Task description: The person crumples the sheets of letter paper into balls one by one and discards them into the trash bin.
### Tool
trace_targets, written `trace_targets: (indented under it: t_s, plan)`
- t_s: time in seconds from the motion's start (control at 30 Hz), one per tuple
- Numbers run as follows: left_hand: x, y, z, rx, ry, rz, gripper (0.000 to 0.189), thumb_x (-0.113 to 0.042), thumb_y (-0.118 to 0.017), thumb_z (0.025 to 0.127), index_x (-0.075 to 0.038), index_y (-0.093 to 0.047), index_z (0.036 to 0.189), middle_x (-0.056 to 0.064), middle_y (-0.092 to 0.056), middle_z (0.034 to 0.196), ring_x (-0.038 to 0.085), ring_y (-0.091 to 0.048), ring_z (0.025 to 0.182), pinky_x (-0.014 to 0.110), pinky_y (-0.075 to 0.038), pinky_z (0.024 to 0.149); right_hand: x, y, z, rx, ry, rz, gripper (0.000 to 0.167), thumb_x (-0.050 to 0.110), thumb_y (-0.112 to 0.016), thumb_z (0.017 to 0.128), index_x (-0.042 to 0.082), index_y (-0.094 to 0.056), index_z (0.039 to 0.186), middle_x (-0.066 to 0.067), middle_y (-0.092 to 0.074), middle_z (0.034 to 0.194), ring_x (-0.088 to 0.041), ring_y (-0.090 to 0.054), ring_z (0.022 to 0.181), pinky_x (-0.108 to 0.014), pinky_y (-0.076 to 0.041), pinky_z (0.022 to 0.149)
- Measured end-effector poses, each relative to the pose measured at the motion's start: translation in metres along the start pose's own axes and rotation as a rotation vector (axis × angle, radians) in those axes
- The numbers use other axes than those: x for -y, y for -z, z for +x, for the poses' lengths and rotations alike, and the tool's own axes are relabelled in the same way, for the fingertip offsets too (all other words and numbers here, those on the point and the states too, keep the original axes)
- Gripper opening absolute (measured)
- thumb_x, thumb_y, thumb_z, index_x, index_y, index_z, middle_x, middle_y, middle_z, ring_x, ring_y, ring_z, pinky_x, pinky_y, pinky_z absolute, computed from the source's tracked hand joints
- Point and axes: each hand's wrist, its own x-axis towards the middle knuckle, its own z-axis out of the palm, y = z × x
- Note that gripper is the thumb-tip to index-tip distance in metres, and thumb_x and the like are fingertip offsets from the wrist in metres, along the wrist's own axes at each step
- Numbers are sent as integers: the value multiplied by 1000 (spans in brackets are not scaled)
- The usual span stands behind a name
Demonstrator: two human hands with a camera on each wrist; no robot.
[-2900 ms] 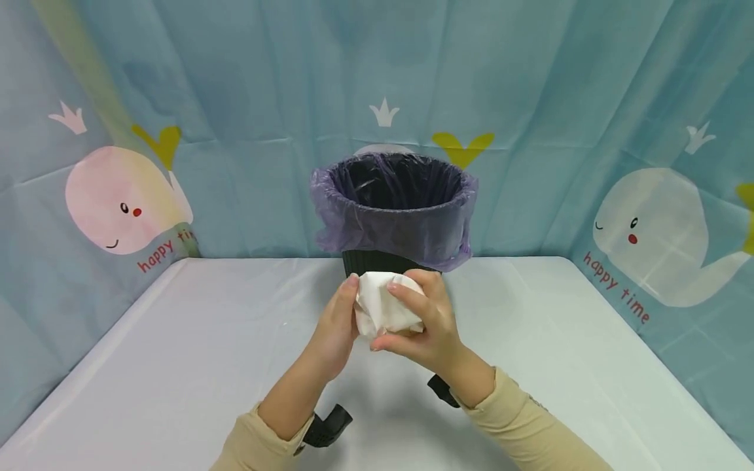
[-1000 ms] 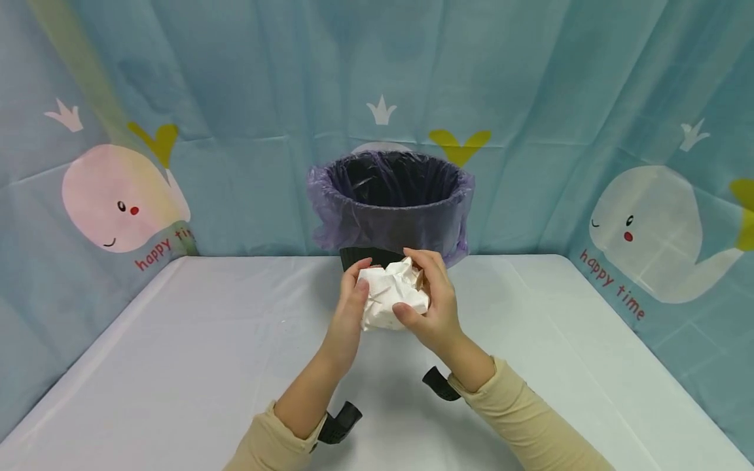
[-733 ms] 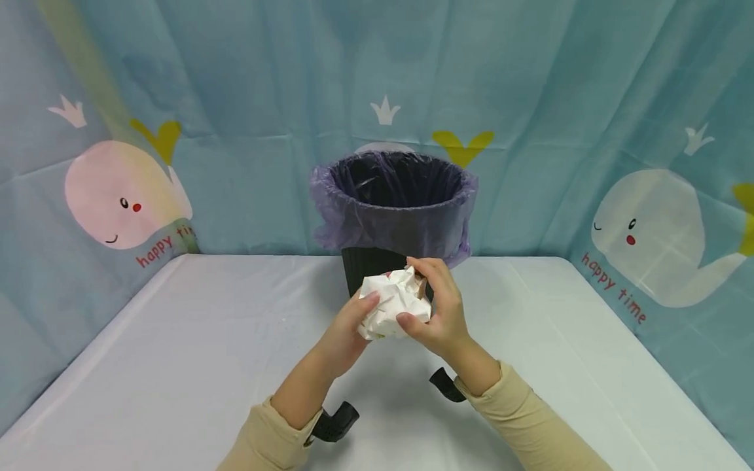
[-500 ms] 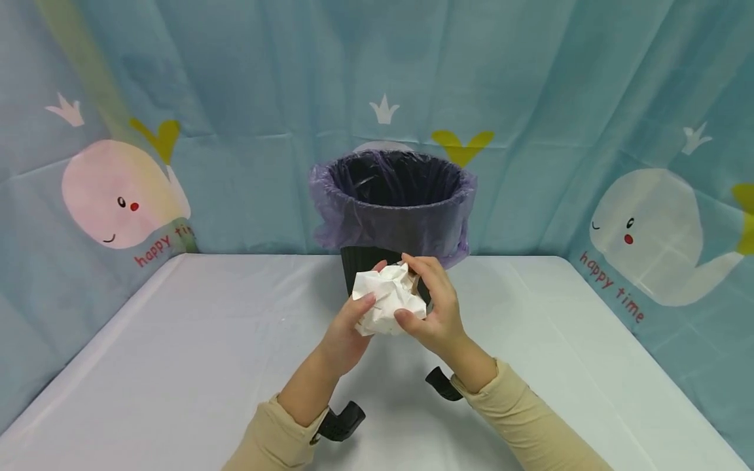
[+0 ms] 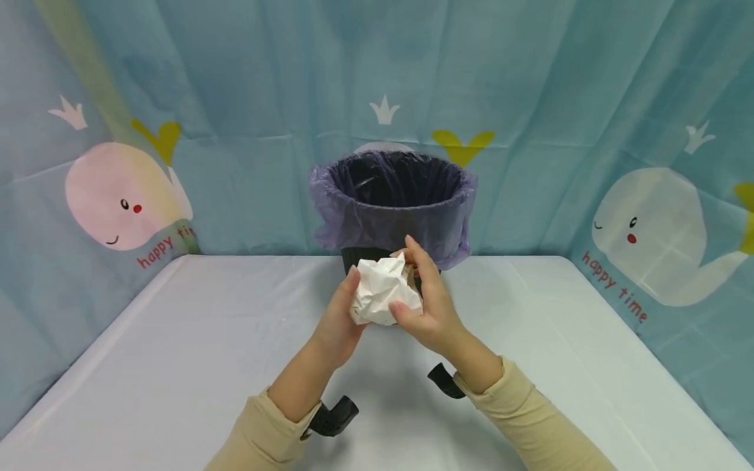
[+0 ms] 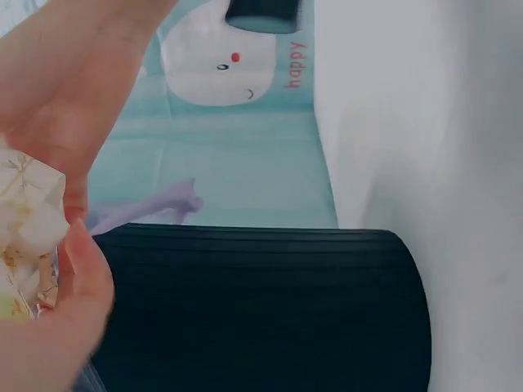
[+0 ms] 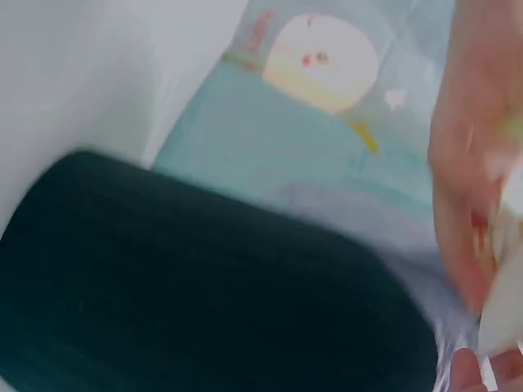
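Observation:
A crumpled ball of white paper (image 5: 384, 293) is held in the air between both hands, in front of the bin. My left hand (image 5: 337, 330) grips its left side, thumb upright along the edge; its other fingers are mostly hidden. My right hand (image 5: 432, 317) holds the right side, thumb on the near face and index finger raised at the far edge. In the left wrist view the paper (image 6: 29, 216) shows gold-brown markings and a shiny strip. Only part of the paper (image 7: 502, 306) enters the blurred right wrist view.
Behind the hands stands a black bin (image 5: 362, 256) with a purple bag (image 5: 394, 226) folded over its rim. The white-covered table (image 5: 206, 340) meets a blue printed curtain (image 5: 247, 196) at the back and sides. Black wrist mounts (image 5: 334, 417) hang under both sleeves.
The paper has become more crumpled and turned in the hands. My right thumb has come onto its near face, and its index finger has lifted. The left thumb has shifted upright; the bin stays put.

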Motion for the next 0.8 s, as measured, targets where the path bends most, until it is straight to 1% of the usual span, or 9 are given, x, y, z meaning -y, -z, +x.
trace_targets:
  t_s: [0.1,0.13,0.23,0.33,0.43,0.53,0.63,0.73,0.8]
  plan:
    - [-1,-3,0,-47,-40,33,62,-58,-40,92,-4,-46,122,-2,-55,104,12,-51,97,32,-39,89,7,-2,0,19,-53,75,69,29,-58,90,-15,-33,138,-28,-48,121,-27,-46,105,-28,-43,85]
    - [-2,-5,-1,-65,-57,36,55,-54,-40,93,-5,-47,118,-2,-54,102,12,-51,95,31,-40,87,9,-2,0,30,-73,79,69,31,-59,90,-13,-35,138,-27,-48,122,-26,-46,107,-28,-43,86]
    - [-3,-10,-3,-99,-83,46,41,-42,-37,94,-7,-45,115,-1,-52,100,11,-51,92,27,-42,81,13,-2,0,43,-122,50,72,51,-60,90,-6,-44,131,-20,-50,120,-22,-43,109,-30,-40,86]
    - [-5,-15,-4,-116,-54,68,35,-34,-36,97,-5,-45,113,0,-52,98,10,-51,88,24,-43,77,11,-3,-1,-6,-107,23,74,64,-59,85,-3,-49,115,-14,-50,107,-20,-41,97,-30,-36,74]
    - [-5,-20,-5,-141,-5,74,32,-32,-37,99,-4,-48,108,0,-52,93,10,-52,83,23,-43,71,4,-7,-2,-88,-37,73,61,58,-61,86,-1,-47,98,-10,-46,91,-19,-41,83,-28,-34,62]
    - [-1,-25,-5,-197,4,21,25,-29,-39,99,-7,-51,97,1,-52,86,10,-51,75,21,-42,64,-3,-15,-4,-169,58,120,50,49,-63,88,1,-47,89,-8,-43,82,-18,-40,72,-25,-33,53]
    - [5,-28,-3,-265,-14,-42,24,-22,-40,98,-11,-53,81,-1,-52,77,9,-51,68,19,-42,58,-6,-22,-4,-229,168,113,42,41,-62,89,3,-47,80,-6,-42,73,-18,-39,65,-24,-32,51]
    - [8,-27,0,-318,-26,-95,32,-19,-41,99,-13,-53,69,-2,-51,69,8,-51,61,18,-42,53,-6,-29,-1,-267,264,70,36,33,-61,90,6,-46,72,-5,-41,65,-17,-37,58,-24,-31,51]
    - [9,-25,2,-339,-32,-128,39,-19,-43,100,-13,-53,63,-3,-51,64,7,-50,57,18,-42,51,-6,-33,2,-282,302,56,35,29,-61,91,8,-45,68,-3,-39,60,-16,-34,55,-24,-29,50]
